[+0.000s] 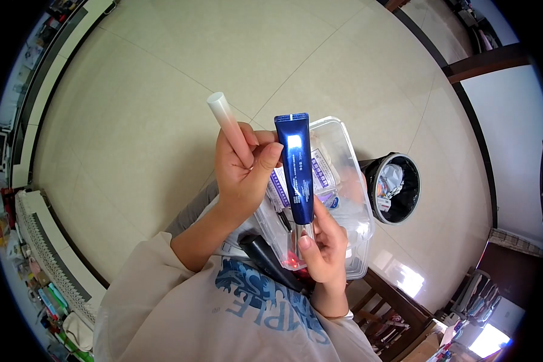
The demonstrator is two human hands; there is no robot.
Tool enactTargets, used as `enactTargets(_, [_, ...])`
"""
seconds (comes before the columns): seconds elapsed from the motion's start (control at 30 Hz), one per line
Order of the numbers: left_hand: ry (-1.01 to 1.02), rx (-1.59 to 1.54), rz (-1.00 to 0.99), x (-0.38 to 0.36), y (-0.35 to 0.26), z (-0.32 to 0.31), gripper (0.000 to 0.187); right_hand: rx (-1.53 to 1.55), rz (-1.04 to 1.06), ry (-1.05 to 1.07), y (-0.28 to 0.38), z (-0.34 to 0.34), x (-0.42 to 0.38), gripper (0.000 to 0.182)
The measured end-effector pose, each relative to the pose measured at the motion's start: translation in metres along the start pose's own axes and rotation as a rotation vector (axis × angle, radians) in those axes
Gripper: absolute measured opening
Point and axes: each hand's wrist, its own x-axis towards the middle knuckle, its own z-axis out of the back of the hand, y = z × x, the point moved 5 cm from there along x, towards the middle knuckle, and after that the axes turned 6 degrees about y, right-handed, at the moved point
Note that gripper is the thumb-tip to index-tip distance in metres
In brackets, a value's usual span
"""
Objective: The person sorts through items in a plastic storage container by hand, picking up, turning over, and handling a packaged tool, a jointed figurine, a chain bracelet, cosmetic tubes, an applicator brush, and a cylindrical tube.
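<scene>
Tube in pink & white (pixel 230 130), leftmost of the held items, leans in left hand (pixel 238 181); fingers curl snugly round its lower part. Same hand's thumb & index finger also meet the upper left edge of blue tube (pixel 295 169), so one grip serves 2 things: if the curled fingers loosen to adjust that pinch, the pink one could slide out & hit the tiled floor (pixel 157 108).

Next, low on the lap, a black cylindrical object (pixel 262 256) lies slantwise; a shift of the legs might roll it off.

Centre: blue tube is held up over the clear box (pixel 351 158), flat end away from the body, capped end toward it. Glare hides some of its print.

Right hand (pixel 327 250), nearly closed, pinches the capped end btwn thumb & fingers. Cap looks smooth, so a weak pinch could let it twist or slip, dropping the tube among the packets w/ purple print (pixel 324 170).

Far R: bin (pixel 419 187) w/ rubbish, just beside the box; a stray drop could land there.
</scene>
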Motion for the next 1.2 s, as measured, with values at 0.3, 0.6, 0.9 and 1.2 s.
enactTargets(0.3, [0.001, -0.021, -0.001, 0.0001, 0.0003, 0.0004, 0.021, 0.021, -0.019, 0.005, -0.0016, -0.0011, 0.0005, 0.050])
enactTargets(0.6, [-0.002, 0.005, -0.001, -0.0004, 0.0005, 0.0004, 0.022, 0.014, -0.012, -0.002, -0.0010, -0.0009, 0.0006, 0.049])
enactTargets(0.9, [0.011, 0.008, -0.023, -0.0012, 0.0007, -0.0004, 0.021, -0.025, -0.015, 0.005, 0.0005, 0.0004, 0.0004, 0.050])
enactTargets(1.2, [0.009, -0.017, -0.031, -0.0014, -0.0001, -0.0024, 0.021, -0.039, -0.030, 0.016, -0.0012, 0.0009, -0.0001, 0.051])
